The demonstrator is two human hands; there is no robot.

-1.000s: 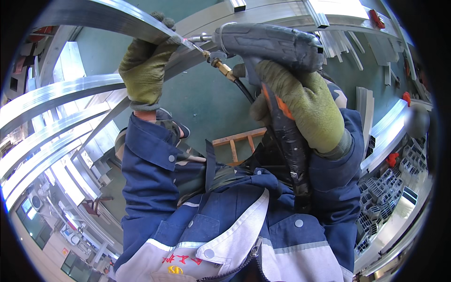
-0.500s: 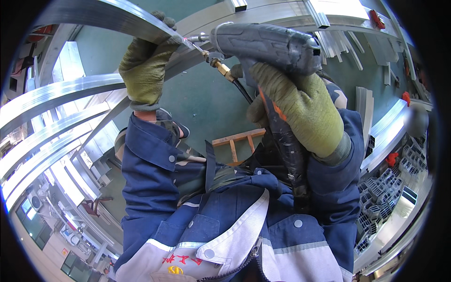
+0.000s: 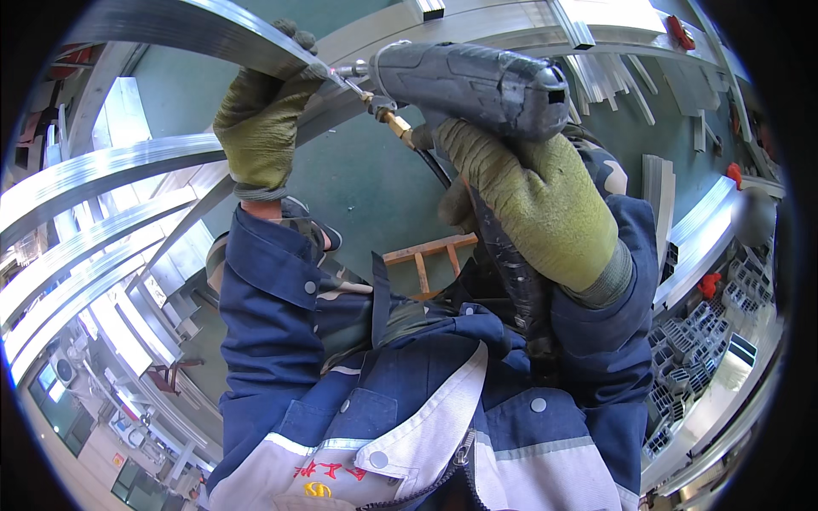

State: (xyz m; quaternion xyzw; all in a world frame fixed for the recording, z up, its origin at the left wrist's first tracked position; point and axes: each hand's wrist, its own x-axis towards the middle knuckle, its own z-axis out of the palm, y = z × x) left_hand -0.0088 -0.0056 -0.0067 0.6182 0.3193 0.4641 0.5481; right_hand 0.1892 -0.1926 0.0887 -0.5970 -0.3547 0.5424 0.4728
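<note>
So the power drill [image 3: 469,81] has just crept left: its nose is closer to the long metal bar [image 3: 217,38] than it was a second ago, and less of the shiny shaft shows between the two, while its back end has dropped a bit. The gloved left hand [image 3: 262,123] has barely moved, with its fingers [image 3: 298,36] hooked over the bar and pinching it right beside where the tip meets it. To me that reads as the tool being pushed in along its own line, with the bar staying put, though I honestly can't tell how deep the tip is because the glare there is rough. The right hand [image 3: 537,209] is wrapped round the drill's handle, fingers curled in, but I can't make out exactly how hard the trigger's squeezed. There's also a brass fitting [image 3: 395,123] on a black hose [image 3: 434,169] just under the drill's nose, its thin nozzle angled at the same spot. Both the bar and the drill are up above the green floor [image 3: 366,183], with a little orange wooden frame [image 3: 429,252] below.
</note>
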